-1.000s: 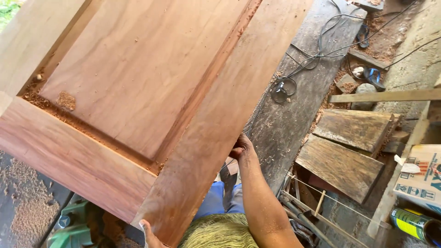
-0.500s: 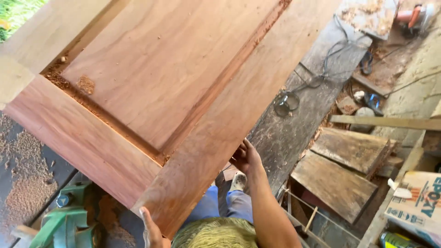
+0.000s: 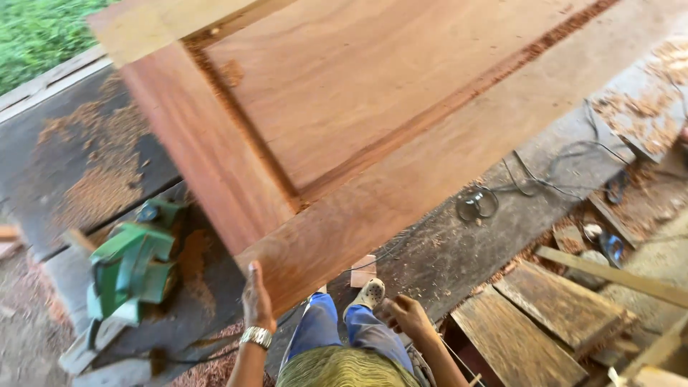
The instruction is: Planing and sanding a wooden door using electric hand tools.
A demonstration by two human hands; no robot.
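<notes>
The left hand (image 3: 256, 304) presses flat, fingers stretched upward, against the near corner of a large reddish wooden door panel (image 3: 373, 122); a metal wristwatch (image 3: 256, 336) sits on its wrist. The right hand (image 3: 405, 315) hangs just below the panel's lower edge with fingers loosely curled, apparently clear of the wood, though whether it touches is hard to tell. The panel fills the upper middle of the view, tilted, with a wide frame around a recessed centre board and sawdust caught in the grooves; a paler rail crosses its top left.

Below the hands show the person's blue trousers (image 3: 337, 330), a light perforated shoe (image 3: 370, 292) and a yellow-green patterned garment at the bottom edge. A small pale wood block (image 3: 363, 271) lies just beside the shoe.

To the left, a green power tool (image 3: 132, 265) rests on the dark, sawdust-strewn surface (image 3: 79, 172), with grass (image 3: 36, 32) beyond its far edge. To the right, black cables (image 3: 530, 179) coil across the grey planks, and weathered boards (image 3: 552, 315) lie stacked near a pale wooden strip (image 3: 609, 276). No packages or labels are clearly visible.
</notes>
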